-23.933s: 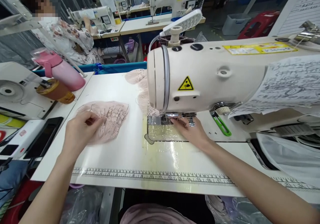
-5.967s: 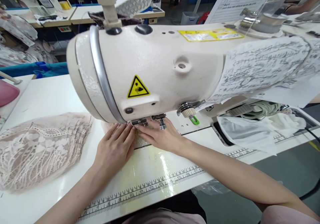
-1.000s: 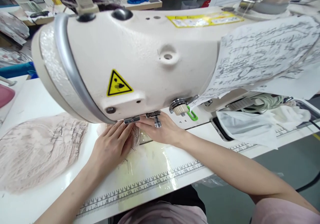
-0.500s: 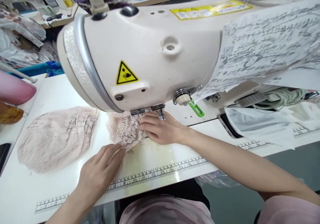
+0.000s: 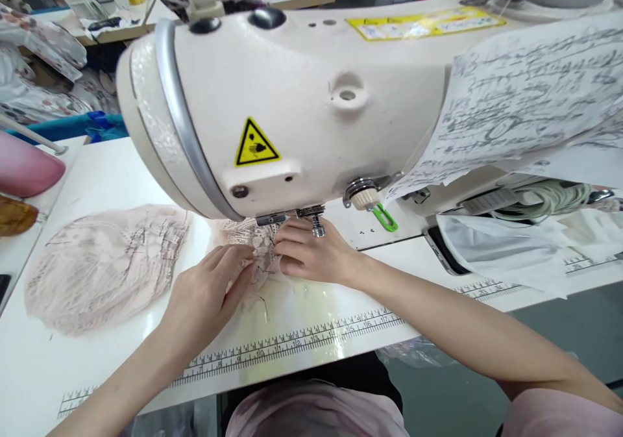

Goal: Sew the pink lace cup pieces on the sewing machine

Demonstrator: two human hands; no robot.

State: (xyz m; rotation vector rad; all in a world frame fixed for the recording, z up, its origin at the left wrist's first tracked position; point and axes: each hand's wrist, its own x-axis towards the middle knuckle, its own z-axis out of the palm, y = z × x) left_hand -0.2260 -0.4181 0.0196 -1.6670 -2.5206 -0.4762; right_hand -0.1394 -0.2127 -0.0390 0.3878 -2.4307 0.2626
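A pale pink piece of lace fabric [image 5: 264, 245] lies bunched beneath the head of a white sewing machine [image 5: 302, 112]. My left hand [image 5: 209, 287] grips the lace's near left part, thumb and fingers pinched together. From the right, my right hand [image 5: 316, 252] holds the lace close to the needle area, its fingers curled and the tips partly hidden by the machine's fittings. Needle and presser foot are out of sight behind the machine head. Loose dark thread ends hang from the lace between my hands.
More pink lace [image 5: 107, 265] lies on the table at the left. A printed ruler strip [image 5: 292, 343] runs along the front edge. To the right are a phone [image 5: 445, 252] under white cloth [image 5: 501, 249], a green plastic piece [image 5: 385, 217] and handwritten paper [image 5: 530, 93].
My left hand has moved up and to the right, closer to my right hand, and the lace between them is more bunched. My right hand stays nearly in place. The view has shifted slightly.
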